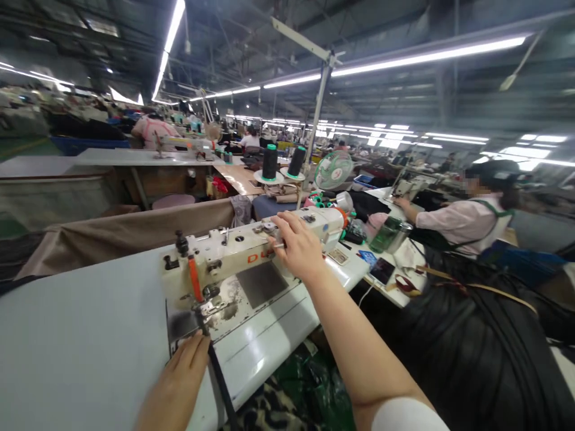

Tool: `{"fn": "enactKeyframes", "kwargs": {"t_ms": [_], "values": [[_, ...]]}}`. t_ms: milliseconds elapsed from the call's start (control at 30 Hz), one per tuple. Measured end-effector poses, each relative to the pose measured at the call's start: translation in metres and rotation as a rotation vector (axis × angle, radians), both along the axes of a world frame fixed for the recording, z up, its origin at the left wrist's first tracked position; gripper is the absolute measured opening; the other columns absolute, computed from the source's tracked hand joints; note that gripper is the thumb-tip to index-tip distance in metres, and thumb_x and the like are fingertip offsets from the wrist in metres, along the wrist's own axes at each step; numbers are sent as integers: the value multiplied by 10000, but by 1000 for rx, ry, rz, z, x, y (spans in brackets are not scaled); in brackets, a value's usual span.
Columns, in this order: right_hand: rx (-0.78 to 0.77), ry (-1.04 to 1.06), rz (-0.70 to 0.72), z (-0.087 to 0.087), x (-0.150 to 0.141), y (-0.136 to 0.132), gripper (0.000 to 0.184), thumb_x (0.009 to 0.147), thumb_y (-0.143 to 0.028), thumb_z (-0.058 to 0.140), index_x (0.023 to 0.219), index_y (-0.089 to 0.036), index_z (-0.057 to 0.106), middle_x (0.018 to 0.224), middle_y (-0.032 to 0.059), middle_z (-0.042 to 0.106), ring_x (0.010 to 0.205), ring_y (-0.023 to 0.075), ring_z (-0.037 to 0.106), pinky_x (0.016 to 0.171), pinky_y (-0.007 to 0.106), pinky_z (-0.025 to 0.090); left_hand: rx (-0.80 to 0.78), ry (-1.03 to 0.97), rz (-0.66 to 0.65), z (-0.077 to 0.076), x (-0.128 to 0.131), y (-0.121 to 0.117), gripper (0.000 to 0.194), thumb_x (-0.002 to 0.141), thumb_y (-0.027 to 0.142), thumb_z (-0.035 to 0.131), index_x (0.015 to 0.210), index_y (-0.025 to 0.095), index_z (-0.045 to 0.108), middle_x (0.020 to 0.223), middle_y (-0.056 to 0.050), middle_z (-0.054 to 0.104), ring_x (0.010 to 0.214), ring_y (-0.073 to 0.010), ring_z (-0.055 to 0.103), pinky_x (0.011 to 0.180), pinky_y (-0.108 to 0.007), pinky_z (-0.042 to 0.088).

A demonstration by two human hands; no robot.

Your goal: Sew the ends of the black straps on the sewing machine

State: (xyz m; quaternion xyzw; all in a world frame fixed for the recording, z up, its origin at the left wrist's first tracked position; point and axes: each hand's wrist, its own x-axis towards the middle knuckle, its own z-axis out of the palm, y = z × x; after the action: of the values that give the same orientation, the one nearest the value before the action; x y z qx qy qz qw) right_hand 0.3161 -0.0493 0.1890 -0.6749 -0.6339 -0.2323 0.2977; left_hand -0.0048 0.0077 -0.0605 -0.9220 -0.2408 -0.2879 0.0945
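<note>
A white sewing machine [224, 248] with an orange upright part stands on the pale tabletop. My left hand [182, 374] lies flat by the needle plate, palm down, fingers stretched out. Its fingertips touch or nearly touch a narrow black strip [220, 377], which runs from under the presser foot [209, 308] over the table's front edge. Its thumb is hidden. Reaching over the machine's arm, my right hand [299, 245] rests on the top with bent fingers. A small metal part shows at its fingertips; what they grip there is hard to make out.
Two black thread cones [270, 163] stand behind the machine, near a green fan [335, 169]. To the right are a phone [382, 270], a green bottle [386, 233] and a heap of black fabric [471, 353]. A co-worker [471, 215] sits at another machine. Brown cloth [135, 233] hangs beyond the table.
</note>
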Motion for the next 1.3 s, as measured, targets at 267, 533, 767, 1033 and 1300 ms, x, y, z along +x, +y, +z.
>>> {"fn": "enactKeyframes", "kwargs": {"t_ms": [267,533,767,1033,1300], "values": [[154,679,-653,-161,43,-124,309,1044,-367,458,1025,-178,702,1015,90,721,964,228,682,894,391,560,-204,-76,-88,8,2,4,530,936,213,473,1465,198,507,1388,-129,642,1304,-273,602,1174,-404,468],[-66,1059,-1266,-248,99,-248,368,996,-402,669,1293,-188,634,1316,95,653,1143,248,659,993,491,558,-372,-153,-201,4,0,8,827,877,312,602,1639,330,281,1337,-70,684,1254,-334,636,1153,-503,522],[-103,1154,-1339,-265,139,-261,414,998,-444,661,1325,-193,620,1326,98,650,1130,245,666,970,480,575,-352,-119,-148,-5,4,12,631,945,256,503,1565,230,391,1297,-143,654,1307,-329,598,1186,-528,486],[-33,1152,-1300,-267,157,-268,317,1007,-425,651,1225,-195,668,1252,77,681,1070,218,679,934,436,588,-259,-86,-164,6,-4,11,585,942,268,493,1523,225,447,1371,-126,633,1318,-308,584,1207,-484,441],[-7,1178,-1259,-263,152,-285,337,994,-404,676,1241,-176,652,1212,72,689,1034,214,690,902,430,598,-274,-108,-172,12,0,8,554,962,257,459,1515,215,448,1379,-121,634,1320,-303,579,1229,-477,404]]}}
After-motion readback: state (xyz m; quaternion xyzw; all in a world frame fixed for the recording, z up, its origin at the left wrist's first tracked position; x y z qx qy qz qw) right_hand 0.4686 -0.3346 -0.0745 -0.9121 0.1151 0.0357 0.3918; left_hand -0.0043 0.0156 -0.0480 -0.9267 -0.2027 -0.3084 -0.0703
